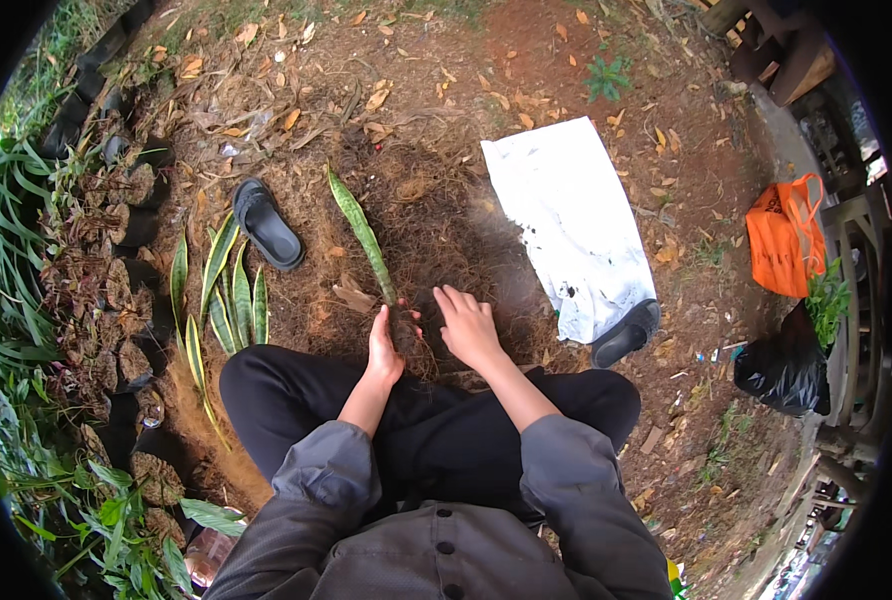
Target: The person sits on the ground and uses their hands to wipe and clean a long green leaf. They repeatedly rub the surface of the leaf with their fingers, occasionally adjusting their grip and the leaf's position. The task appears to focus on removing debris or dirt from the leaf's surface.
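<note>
A single long green snake plant leaf (360,222) with pale edges leans up and to the left from my left hand (383,347). That hand is closed around its base, where dark soil and roots (412,345) cling. My right hand (468,325) hovers just right of the root clump, fingers stretched out and apart, with nothing in it. Beyond both hands spreads a heap of dark, fibrous soil (426,220). Several more snake plant leaves (218,290) with yellow edges lie to the left, beside my knee.
A black slide sandal (268,225) lies left of the soil, another sandal (626,333) on the lower corner of a white sheet (571,215). Potted plants (138,220) line the left side. At right stand an orange bag (786,236) and a black plastic bag (786,368).
</note>
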The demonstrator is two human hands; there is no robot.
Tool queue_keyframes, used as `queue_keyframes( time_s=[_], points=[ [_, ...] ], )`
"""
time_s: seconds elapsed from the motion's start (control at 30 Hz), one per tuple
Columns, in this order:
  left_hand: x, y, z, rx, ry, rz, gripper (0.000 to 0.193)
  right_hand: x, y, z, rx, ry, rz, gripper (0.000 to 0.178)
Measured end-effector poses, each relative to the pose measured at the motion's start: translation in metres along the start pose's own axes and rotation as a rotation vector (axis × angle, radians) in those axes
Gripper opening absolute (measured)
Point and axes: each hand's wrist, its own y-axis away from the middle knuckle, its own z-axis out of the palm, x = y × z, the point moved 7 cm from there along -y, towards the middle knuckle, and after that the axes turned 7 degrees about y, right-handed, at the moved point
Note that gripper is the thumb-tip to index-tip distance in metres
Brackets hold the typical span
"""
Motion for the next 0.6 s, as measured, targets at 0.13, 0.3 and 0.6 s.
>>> queue_keyframes(
  time_s=[0.13, 0.3, 0.6],
  points=[
    [0.0, 0.002, -0.003, 0.023, -0.053, 0.014, 0.035, -0.012, -0.004, 0.026, 0.097, 0.193, -0.173, 0.054],
    [-0.006, 0.001, 0.0, -0.109, -0.015, -0.053, 0.031, -0.015, -0.004, 0.037, -0.025, 0.132, -0.145, 0.059],
    [-0.001, 0.011, 0.0, -0.027, -0.031, -0.004, 0.037, -0.019, -0.003, 0.04, 0.16, 0.129, -0.206, 0.034]
  ],
)
